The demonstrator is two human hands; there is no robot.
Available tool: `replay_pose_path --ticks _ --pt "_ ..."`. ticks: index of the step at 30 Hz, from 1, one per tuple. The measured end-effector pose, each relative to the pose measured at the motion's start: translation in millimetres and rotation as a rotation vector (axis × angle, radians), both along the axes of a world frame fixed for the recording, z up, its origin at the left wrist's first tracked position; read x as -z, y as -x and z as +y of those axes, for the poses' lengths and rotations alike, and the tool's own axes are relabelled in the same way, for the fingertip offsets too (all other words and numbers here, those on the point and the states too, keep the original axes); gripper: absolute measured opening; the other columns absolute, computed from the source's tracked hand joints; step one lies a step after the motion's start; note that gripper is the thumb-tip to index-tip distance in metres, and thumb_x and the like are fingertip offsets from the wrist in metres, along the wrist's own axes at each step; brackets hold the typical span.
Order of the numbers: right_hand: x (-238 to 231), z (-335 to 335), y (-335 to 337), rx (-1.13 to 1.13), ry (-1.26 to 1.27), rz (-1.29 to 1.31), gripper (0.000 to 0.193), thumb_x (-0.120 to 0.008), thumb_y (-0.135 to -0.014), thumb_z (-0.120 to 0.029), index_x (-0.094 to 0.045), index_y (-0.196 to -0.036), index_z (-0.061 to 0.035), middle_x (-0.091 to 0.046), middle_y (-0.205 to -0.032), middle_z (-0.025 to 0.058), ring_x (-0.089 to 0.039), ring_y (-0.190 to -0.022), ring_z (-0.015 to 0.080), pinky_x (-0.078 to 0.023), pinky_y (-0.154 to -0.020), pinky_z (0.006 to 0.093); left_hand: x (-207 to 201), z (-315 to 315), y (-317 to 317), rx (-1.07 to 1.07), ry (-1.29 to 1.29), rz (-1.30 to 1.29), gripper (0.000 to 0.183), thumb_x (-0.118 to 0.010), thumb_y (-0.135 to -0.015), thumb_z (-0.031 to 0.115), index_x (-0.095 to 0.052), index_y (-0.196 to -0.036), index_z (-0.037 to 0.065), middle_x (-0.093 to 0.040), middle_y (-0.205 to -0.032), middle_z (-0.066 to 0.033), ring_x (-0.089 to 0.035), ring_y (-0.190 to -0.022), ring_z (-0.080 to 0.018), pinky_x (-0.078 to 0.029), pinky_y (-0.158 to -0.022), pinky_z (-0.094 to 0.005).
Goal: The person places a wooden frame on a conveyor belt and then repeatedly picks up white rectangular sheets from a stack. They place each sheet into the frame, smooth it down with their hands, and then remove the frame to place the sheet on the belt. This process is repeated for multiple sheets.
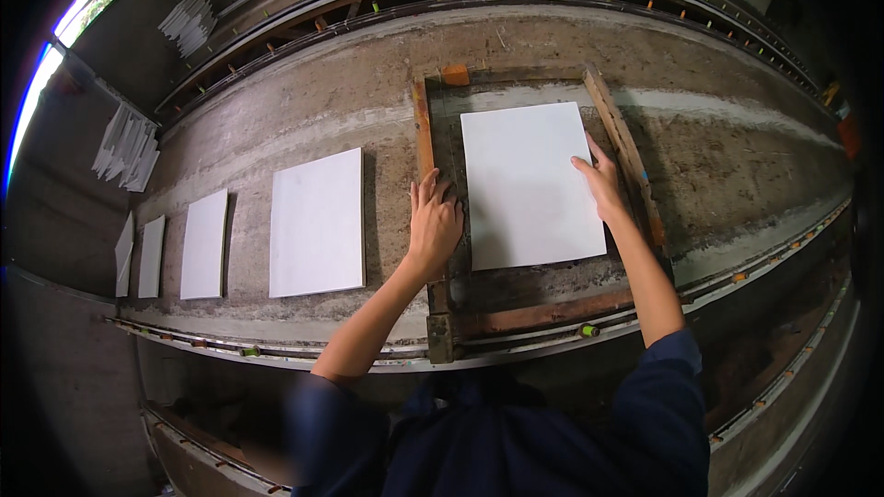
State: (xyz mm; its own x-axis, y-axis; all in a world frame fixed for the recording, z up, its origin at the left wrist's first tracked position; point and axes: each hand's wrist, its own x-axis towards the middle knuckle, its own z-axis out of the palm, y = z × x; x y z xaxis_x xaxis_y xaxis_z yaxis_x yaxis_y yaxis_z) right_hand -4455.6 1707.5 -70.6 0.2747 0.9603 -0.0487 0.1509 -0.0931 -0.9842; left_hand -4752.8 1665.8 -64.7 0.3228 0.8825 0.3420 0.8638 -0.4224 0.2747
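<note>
Panel [532, 186], right edge partly behind right hand [603, 190]

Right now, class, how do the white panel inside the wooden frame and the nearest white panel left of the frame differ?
The framed panel lies within the wooden frame; the left panel lies outside it. The right hand touches the framed panel; no hand touches the left panel. Both are white and rectangular.

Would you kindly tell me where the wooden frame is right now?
In the head view, the wooden frame lies right of centre, around the white panel touched by the right hand, with the left hand at its left bar.
</note>
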Motion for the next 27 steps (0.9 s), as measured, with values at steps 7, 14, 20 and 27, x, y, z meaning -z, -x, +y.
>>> replay_pose_path --ticks 7,14,20,27 --pt "0.3 -0.8 12.8 -0.057 -0.030 0.026 0.059 -0.061 -0.077 -0.011 -0.040 -0.132 -0.0049 -0.056 -0.116 0.0107 -0.054 -0.100 0.0140 -0.040 -0.087 0.0258 0.5 -0.8 0.3 -0.017 0.036 -0.030 0.024 -0.061 -0.077 0.021 -0.065 -0.091 0.001 -0.051 -0.117 -0.0120 -0.026 -0.128 -0.0289 -0.016 -0.106 -0.0524" --pt "1.2 -0.7 14.7 -0.064 0.018 0.025 0.059 -0.061 -0.077 -0.011 -0.040 -0.132 -0.0080 -0.059 -0.109 0.0093 -0.056 -0.094 0.0130 -0.042 -0.083 0.0249 -4.7 -2.7 1.0 -0.001 0.046 -0.027 0.024 -0.063 -0.075 0.021 -0.067 -0.088 0.001 -0.051 -0.117 -0.0116 -0.025 -0.128 -0.0291 -0.015 -0.107 -0.0524" --pt "17.9 6.1 11.4 -0.068 -0.008 -0.034 0.059 -0.062 -0.076 -0.014 -0.042 -0.131 -0.0102 -0.060 -0.108 0.0109 -0.056 -0.094 0.0146 -0.042 -0.083 0.0261 -5.4 -2.4 1.6 0.006 0.052 -0.009 0.022 -0.065 -0.073 0.020 -0.067 -0.086 0.001 -0.051 -0.116 -0.0115 -0.026 -0.128 -0.0296 -0.015 -0.107 -0.0525" --pt "18.6 4.8 16.8 -0.018 -0.061 -0.384 0.058 -0.064 -0.076 -0.022 -0.044 -0.129 -0.0119 -0.057 -0.111 0.0202 -0.057 -0.100 0.0273 -0.044 -0.085 0.0335 -9.8 -4.9 -1.1 -0.003 0.067 0.001 0.019 -0.067 -0.071 0.014 -0.067 -0.085 0.001 -0.051 -0.116 -0.0113 -0.026 -0.127 -0.0302 -0.021 -0.104 -0.0502"
